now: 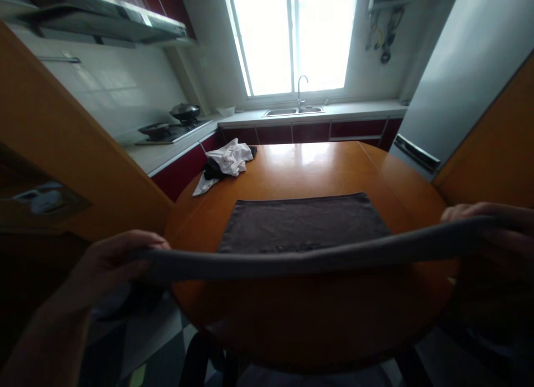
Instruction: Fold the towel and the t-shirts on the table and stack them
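Observation:
A long grey cloth (267, 266), folded into a narrow band, is stretched nearly level above the near part of the table. Its left end is pinched in my left hand (125, 256). My right hand (492, 228) grips the other end, a little higher, close to the right edge of the view. Beyond this band a dark grey-brown cloth (300, 220) lies flat on the round wooden table (317, 170), with small dark lettering near its front. The held band hides that flat cloth's front edge. Both hands are somewhat blurred.
A crumpled pile of white and black clothes (231, 159) lies at the table's far left. Behind stand a counter with a sink (294, 111) and a stove with pans (186, 112). A refrigerator (454, 81) is at the right, and an orange-brown door frame (83, 137) at the left.

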Available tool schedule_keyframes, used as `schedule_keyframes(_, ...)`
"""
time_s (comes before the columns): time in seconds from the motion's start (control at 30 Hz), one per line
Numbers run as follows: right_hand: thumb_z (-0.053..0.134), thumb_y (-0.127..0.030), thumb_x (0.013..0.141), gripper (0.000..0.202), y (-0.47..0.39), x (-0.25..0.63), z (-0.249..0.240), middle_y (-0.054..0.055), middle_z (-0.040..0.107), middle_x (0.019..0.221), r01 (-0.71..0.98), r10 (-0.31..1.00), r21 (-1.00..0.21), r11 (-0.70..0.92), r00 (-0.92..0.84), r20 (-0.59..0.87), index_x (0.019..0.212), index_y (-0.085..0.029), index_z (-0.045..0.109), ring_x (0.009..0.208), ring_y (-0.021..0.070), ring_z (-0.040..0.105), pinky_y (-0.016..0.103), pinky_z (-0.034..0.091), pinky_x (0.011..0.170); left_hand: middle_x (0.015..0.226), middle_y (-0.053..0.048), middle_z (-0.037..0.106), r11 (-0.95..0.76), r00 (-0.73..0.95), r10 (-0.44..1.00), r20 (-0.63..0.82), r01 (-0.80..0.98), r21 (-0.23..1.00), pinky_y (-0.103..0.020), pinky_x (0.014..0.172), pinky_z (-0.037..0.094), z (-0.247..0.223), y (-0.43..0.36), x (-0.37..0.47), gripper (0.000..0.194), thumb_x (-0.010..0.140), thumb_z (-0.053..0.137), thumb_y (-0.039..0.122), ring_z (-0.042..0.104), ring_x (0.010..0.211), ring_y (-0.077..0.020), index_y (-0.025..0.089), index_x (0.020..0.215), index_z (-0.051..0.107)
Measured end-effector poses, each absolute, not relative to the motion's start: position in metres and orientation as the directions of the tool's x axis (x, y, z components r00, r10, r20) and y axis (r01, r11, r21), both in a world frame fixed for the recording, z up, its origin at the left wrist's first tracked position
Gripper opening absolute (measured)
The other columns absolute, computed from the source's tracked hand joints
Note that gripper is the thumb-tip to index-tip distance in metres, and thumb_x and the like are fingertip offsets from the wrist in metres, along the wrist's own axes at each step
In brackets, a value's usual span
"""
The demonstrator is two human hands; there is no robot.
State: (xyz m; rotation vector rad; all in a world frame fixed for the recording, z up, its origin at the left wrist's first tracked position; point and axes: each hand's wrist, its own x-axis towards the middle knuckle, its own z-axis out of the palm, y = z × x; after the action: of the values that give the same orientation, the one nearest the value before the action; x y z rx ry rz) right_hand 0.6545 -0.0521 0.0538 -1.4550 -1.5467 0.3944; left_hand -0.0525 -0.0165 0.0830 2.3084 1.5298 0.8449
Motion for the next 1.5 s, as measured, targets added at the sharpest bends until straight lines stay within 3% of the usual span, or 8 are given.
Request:
schedule_keyframes(0.1, 0.077, -0.05, 0.069, 0.028, -0.004, 0.644, 0.056, 0.008, 0.072, 0.088, 0.399, 0.94, -0.899, 0.181, 0.2, 0.278, 0.086, -0.028, 0.076, 0.076, 0.0234, 0.066, 0.035, 0.052, 0.068, 0.091, 0.002, 0.076, -0.274, 0.098, 0.951, 0.292, 0.706, 0.653, -0.032, 0.07, 0.06, 0.085, 0.029, -0.04, 0.037, 0.069, 0.074, 0.05, 0.071, 0.079, -0.0236, 0.031, 0.101, 0.071)
schedule_keyframes(0.23, 0.071, -0.039, 0.076, 0.031, 0.063, 0.632, 0.037, 0.007, 0.073, 0.092, 0.351, 0.962, -0.93, 0.111, 0.198, 0.19, 0.099, -0.018, 0.074, 0.078, 0.0179, 0.064, 0.027, 0.05, 0.07, 0.089, -0.001, 0.074, -0.208, 0.049, 0.972, 0.23, 0.636, 0.743, -0.031, 0.075, 0.057, 0.073, 0.098, -0.004, 0.044, 0.071, 0.072, 0.055, 0.069, 0.082, -0.0219, 0.022, 0.099, 0.07)
schedule_keyframes(0.5, 0.064, -0.02, 0.074, 0.014, 0.145, 0.604, -0.028, 0.004, 0.073, 0.071, 0.375, 0.951, -0.896, -0.24, 0.278, -0.138, 0.082, -0.016, 0.074, 0.061, 0.0171, 0.065, 0.025, 0.052, 0.059, 0.079, -0.004, 0.073, -0.04, 0.027, 0.999, 0.03, 0.634, 0.773, -0.031, 0.067, 0.052, -0.006, 0.195, 0.034, 0.053, 0.055, 0.075, 0.061, 0.067, 0.076, -0.0237, 0.017, 0.085, 0.071)
schedule_keyframes(0.77, 0.064, -0.022, 0.075, 0.012, 0.155, 0.612, -0.041, 0.004, 0.075, 0.077, 0.548, 0.965, -0.82, -0.164, 0.262, -0.018, 0.08, -0.018, 0.075, 0.067, 0.0187, 0.068, 0.026, 0.052, 0.06, 0.09, -0.006, 0.075, -0.024, 0.038, 0.999, -0.003, 0.692, 0.721, -0.03, 0.068, 0.054, -0.027, 0.201, 0.026, 0.06, 0.07, 0.068, 0.072, 0.07, 0.082, -0.0246, 0.018, 0.096, 0.071)
schedule_keyframes(0.97, 0.065, -0.024, 0.075, 0.012, 0.161, 0.612, -0.043, 0.009, 0.076, 0.082, 0.712, 0.955, -0.682, -0.167, 0.289, 0.068, 0.079, -0.017, 0.074, 0.071, 0.0213, 0.069, 0.028, 0.052, 0.062, 0.121, -0.015, 0.07, -0.13, 0.081, 0.991, 0.104, 0.723, 0.679, -0.034, 0.088, 0.054, -0.03, 0.214, 0.025, 0.065, 0.066, 0.067, 0.08, 0.066, 0.109, -0.0306, 0.017, 0.082, 0.071)
schedule_keyframes(1.17, 0.063, -0.023, 0.074, 0.013, 0.169, 0.619, -0.052, 0.007, 0.075, 0.074, 0.672, 0.959, -0.696, -0.254, 0.27, -0.089, 0.079, -0.018, 0.074, 0.065, 0.0197, 0.068, 0.027, 0.051, 0.058, 0.089, -0.008, 0.074, -0.062, 0.117, 0.993, -0.033, 0.715, 0.697, -0.032, 0.072, 0.054, -0.023, 0.216, 0.031, 0.069, 0.063, 0.069, 0.079, 0.069, 0.084, -0.0264, 0.016, 0.091, 0.073)
schedule_keyframes(1.37, 0.069, -0.026, 0.073, 0.013, 0.17, 0.631, -0.03, 0.01, 0.075, 0.096, 0.774, 0.944, -0.605, -0.186, 0.312, 0.109, 0.082, -0.017, 0.075, 0.084, 0.0218, 0.069, 0.03, 0.054, 0.075, 0.112, -0.013, 0.073, -0.143, 0.11, 0.99, 0.093, 0.693, 0.707, -0.032, 0.081, 0.053, -0.018, 0.216, 0.028, 0.066, 0.065, 0.067, 0.078, 0.068, 0.097, -0.0273, 0.016, 0.087, 0.072)
schedule_keyframes(1.5, 0.067, -0.024, 0.077, 0.013, 0.175, 0.63, -0.03, 0.009, 0.075, 0.084, 0.74, 0.957, -0.637, -0.216, 0.289, 0.01, 0.082, -0.016, 0.076, 0.072, 0.0196, 0.068, 0.028, 0.052, 0.067, 0.091, -0.01, 0.074, -0.104, 0.113, 0.993, 0.031, 0.724, 0.682, -0.032, 0.072, 0.052, -0.025, 0.219, 0.029, 0.068, 0.067, 0.064, 0.079, 0.068, 0.083, -0.0258, 0.016, 0.091, 0.072)
